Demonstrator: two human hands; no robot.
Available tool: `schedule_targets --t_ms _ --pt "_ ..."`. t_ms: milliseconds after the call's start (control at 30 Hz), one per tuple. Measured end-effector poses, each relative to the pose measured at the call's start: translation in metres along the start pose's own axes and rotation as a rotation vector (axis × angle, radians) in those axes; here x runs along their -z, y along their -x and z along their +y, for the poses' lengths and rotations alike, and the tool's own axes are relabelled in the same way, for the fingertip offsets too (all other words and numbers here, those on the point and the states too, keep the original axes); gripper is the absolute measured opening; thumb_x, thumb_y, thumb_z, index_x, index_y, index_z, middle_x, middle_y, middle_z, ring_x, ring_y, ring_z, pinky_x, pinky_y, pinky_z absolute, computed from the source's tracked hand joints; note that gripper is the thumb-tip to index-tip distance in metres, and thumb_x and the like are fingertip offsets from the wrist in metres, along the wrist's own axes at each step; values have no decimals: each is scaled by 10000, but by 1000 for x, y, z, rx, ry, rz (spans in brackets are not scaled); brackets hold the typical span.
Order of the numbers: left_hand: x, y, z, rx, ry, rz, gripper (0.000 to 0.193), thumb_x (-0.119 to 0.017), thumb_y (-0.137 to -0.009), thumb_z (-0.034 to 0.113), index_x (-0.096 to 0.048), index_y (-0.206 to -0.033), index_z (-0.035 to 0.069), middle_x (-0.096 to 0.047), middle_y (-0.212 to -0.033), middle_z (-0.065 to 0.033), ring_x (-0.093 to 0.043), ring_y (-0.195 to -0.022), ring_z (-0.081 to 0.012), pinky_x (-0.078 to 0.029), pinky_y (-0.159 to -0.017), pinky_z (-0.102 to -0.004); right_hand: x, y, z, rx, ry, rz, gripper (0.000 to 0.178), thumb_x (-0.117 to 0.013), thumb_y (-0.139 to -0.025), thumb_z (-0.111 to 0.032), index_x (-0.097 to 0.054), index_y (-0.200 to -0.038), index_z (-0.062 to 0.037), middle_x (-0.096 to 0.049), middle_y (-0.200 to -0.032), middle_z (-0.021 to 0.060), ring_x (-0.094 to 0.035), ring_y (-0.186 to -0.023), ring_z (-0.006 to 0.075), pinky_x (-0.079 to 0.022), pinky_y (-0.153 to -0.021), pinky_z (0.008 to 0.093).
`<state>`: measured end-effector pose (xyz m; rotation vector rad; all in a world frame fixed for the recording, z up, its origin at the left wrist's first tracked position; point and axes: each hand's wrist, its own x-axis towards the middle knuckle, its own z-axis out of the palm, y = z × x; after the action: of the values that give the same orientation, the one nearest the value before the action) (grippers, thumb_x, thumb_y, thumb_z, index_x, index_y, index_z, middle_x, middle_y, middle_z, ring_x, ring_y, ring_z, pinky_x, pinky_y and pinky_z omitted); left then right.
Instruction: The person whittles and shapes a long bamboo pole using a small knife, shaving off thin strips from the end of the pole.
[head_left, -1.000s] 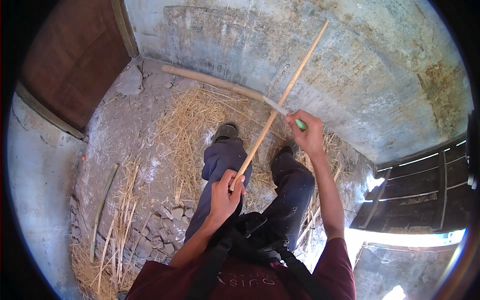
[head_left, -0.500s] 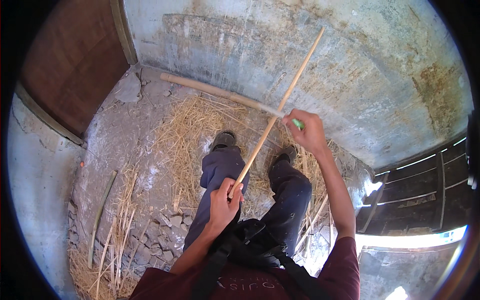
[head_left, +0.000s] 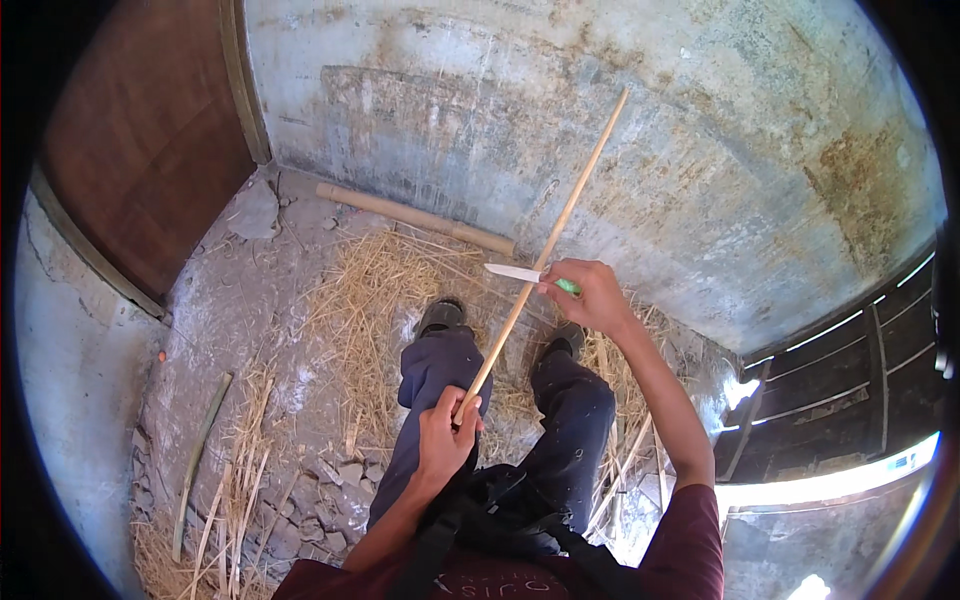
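My left hand (head_left: pixel 446 440) is closed round the lower end of a long, thin bamboo stick (head_left: pixel 585 172), near my left knee. The stick slants up and away to the right, its far end in front of the wall. My right hand (head_left: pixel 592 296) grips a knife (head_left: pixel 515 272) by its green handle, about halfway along the stick. Its pale blade points left and lies across the stick. Whether the edge touches the stick, I cannot tell. Part of the handle is hidden by my fingers.
A thicker bamboo pole (head_left: pixel 415 216) lies along the foot of the stained wall (head_left: pixel 700 120). Straw-like shavings (head_left: pixel 375 285) cover the floor around my shoes. At the left lie a greenish stick (head_left: pixel 200 465), split strips (head_left: pixel 240 490) and stone rubble (head_left: pixel 325 510). A brown door (head_left: pixel 150 130) stands beyond.
My right hand has come down and nearer with the knife, whose blade was blurred before. The stick and my left hand sit a little lower in view.
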<state>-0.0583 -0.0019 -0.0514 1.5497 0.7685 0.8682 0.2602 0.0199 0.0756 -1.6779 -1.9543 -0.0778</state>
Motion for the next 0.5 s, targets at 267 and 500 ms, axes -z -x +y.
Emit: schedule_targets --t_ms 267,500 --pt "8 -7 7 219 309 -179 179 -610 -1127 181 -585 -1029 33 -667 -702 -61 -534 -507 -53 -403 -439 -257 11 8 59 -451 -175 647 157 -733 -1039 -243 -686 -1104 -108 -740 -831 51 -616 -633 155 -454 -577 337" --pt "28 -11 7 385 523 -369 208 -530 -1174 259 -556 -1082 74 -511 -719 13 -369 -502 -15 -339 -414 -221 -47 51 -7 -815 -1161 477 403 -690 -1080 -399 -576 -1319 -95 -774 -1032 76 -327 -526 19 -246 -487 221"
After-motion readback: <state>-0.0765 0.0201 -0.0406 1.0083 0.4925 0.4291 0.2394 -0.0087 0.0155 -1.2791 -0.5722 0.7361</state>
